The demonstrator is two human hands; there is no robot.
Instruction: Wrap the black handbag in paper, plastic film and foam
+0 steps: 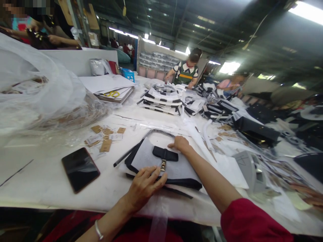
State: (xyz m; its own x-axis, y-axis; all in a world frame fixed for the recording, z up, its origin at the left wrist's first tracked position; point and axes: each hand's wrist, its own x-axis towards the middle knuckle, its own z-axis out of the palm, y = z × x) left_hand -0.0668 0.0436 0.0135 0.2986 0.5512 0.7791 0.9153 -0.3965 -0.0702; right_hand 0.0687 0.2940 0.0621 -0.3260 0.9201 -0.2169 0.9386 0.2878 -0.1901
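A black handbag (176, 181) lies flat on the white table (45, 178), with a grey sheet (148, 156) over its front. A black strap tab with a gold clasp (164, 157) lies across the sheet. My left hand (145, 186) rests on the near edge of the bag, fingers spread flat beside the clasp. My right hand (180, 145) presses on the far top edge of the bag, fingers curled down, next to the curved handle (161, 132). A thin black rod (126, 156) lies along the bag's left side.
A black phone (80, 169) lies left of the bag. Brown tags (104, 137) are scattered behind it, near a heap of clear plastic bags (42, 97). Striped black-and-white bags (164, 99) are stacked mid-table. Black bags and paper clutter (254, 131) fill the right side. Other people work at the far end.
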